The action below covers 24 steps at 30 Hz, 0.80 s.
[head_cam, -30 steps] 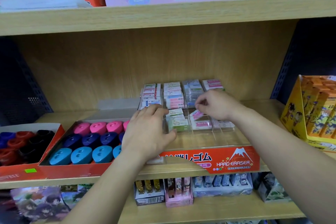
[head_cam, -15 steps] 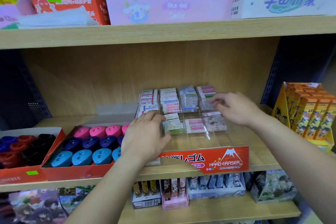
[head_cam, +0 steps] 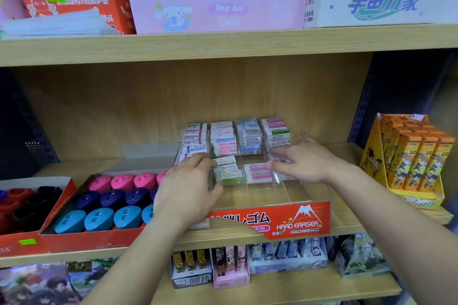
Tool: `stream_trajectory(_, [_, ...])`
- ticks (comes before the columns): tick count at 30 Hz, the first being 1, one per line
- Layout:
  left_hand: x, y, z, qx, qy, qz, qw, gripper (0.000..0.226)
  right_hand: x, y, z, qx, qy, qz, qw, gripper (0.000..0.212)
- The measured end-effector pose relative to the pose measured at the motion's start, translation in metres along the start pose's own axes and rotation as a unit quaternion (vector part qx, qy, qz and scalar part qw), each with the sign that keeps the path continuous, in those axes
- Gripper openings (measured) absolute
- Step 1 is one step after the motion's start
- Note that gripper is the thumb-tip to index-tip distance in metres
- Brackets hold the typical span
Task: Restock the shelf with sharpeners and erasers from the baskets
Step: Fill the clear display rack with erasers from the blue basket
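Observation:
A clear eraser display [head_cam: 285, 220] with a red "Hard Eraser" front stands on the middle shelf. Stacked erasers [head_cam: 223, 136] fill its back compartments. A green eraser [head_cam: 229, 177] and pink ones [head_cam: 257, 174] lie in the middle row. My left hand [head_cam: 188, 190] sits over the display's left side, fingers curled on its wall beside the green eraser. My right hand [head_cam: 307, 161] reaches into the right-hand compartment, its fingers spread and touching the erasers there [head_cam: 281, 162]. Pink, navy and blue sharpeners [head_cam: 104, 205] fill a red box to the left.
A second red box with dark and red sharpeners [head_cam: 24, 203] stands at the far left. An orange display box [head_cam: 416, 161] stands at the right. The upper shelf board [head_cam: 223, 44] hangs close above. Small boxed goods [head_cam: 230, 267] sit on the shelf below.
My right hand has left the pink eraser in the middle compartment and moved right to the right-hand compartment. My left hand has stayed on the display's left side. The view has tilted up.

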<state>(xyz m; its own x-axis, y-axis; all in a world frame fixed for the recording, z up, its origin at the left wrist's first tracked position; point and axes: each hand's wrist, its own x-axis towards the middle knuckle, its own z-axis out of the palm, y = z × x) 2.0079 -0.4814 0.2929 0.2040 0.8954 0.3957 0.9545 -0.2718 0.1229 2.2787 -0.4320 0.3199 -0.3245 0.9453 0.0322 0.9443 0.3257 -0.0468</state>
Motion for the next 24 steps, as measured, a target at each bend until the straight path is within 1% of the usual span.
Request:
stream_trajectory(4, [0.0,-0.001,0.0,0.004,0.001,0.004,1.0,0.047,-0.001,-0.002,-0.001,-0.018,-0.014,0.001,1.0,0.06])
stream_trajectory(8, [0.0,-0.001,0.001,-0.002,-0.001,0.001,1.0,0.046,-0.006,-0.005,0.0,0.05,0.035,0.023,0.998,0.063])
stream_trajectory(9, [0.0,-0.001,0.0,-0.018,-0.002,0.0,1.0,0.045,-0.011,-0.009,-0.002,0.063,0.046,0.029,0.997,0.063])
stream_trajectory(11, [-0.002,-0.002,-0.007,-0.083,-0.003,0.0,0.997,0.042,-0.024,-0.02,-0.006,0.063,0.085,0.036,0.994,0.062])
stream_trajectory(14, [-0.024,-0.004,-0.027,-0.172,0.031,-0.002,0.985,0.038,-0.053,-0.057,-0.01,0.079,0.151,0.013,0.985,0.056])
stream_trajectory(17, [-0.084,-0.02,-0.041,-0.221,0.071,-0.014,0.973,0.026,-0.084,-0.115,-0.001,0.123,0.152,-0.041,0.98,0.052])
stream_trajectory(19, [-0.138,-0.045,-0.035,-0.245,0.077,-0.055,0.965,0.016,-0.1,-0.157,0.017,0.141,0.146,-0.084,0.976,0.05])
stream_trajectory(21, [-0.194,-0.081,-0.018,-0.266,0.056,-0.132,0.953,0.022,-0.108,-0.2,0.043,0.16,0.126,-0.126,0.971,0.045])
stream_trajectory(24, [-0.269,-0.134,0.017,-0.245,-0.01,-0.258,0.935,0.026,-0.111,-0.266,0.092,0.171,0.039,-0.172,0.969,0.043])
